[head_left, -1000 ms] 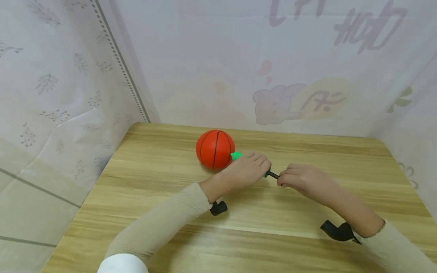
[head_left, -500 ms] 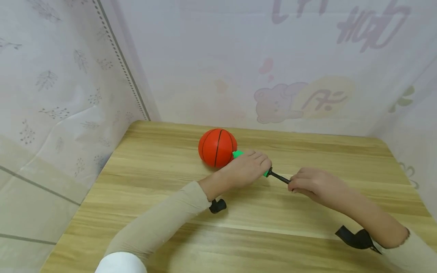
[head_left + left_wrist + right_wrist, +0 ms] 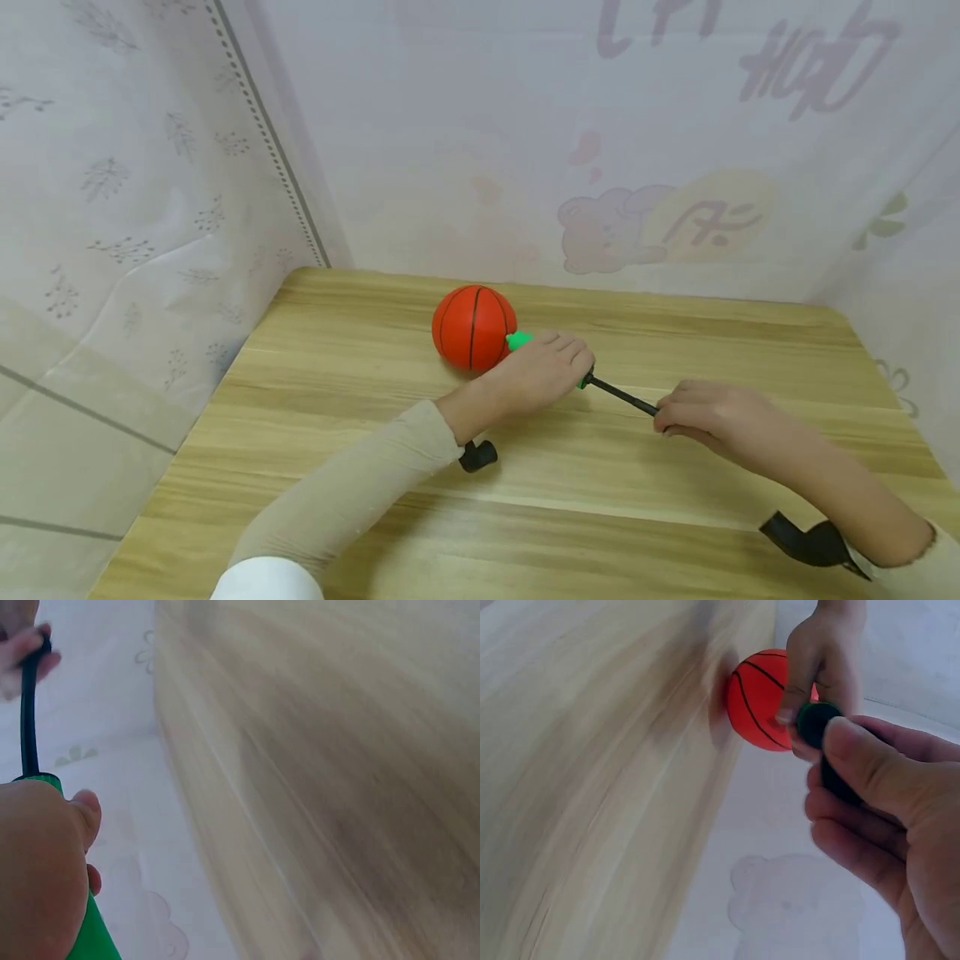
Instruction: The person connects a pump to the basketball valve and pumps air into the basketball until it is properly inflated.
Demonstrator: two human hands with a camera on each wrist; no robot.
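Observation:
A small orange-red basketball [image 3: 463, 329] with black lines rests on the wooden table, left of both hands. My left hand [image 3: 543, 371] grips the green barrel [image 3: 519, 340] of a hand pump, whose tip points at the ball's right side and appears to meet it. From the barrel's other end a black rod [image 3: 622, 395] sticks out toward my right hand [image 3: 716, 419]. Thumb and fingers of that hand pinch the dark pump handle [image 3: 838, 780], seen in the right wrist view. The left wrist view shows the barrel [image 3: 91, 936] inside my left palm.
The wooden table [image 3: 600, 550] reaches back to a pale printed cloth wall [image 3: 450, 150], with another patterned cloth [image 3: 150, 200] at the left. Black wrist-worn pieces [image 3: 806, 542] hang below each forearm near the tabletop.
My right hand has moved right and toward me, drawing more of the black rod out of the barrel. My left hand and the basketball have stayed nearly in place.

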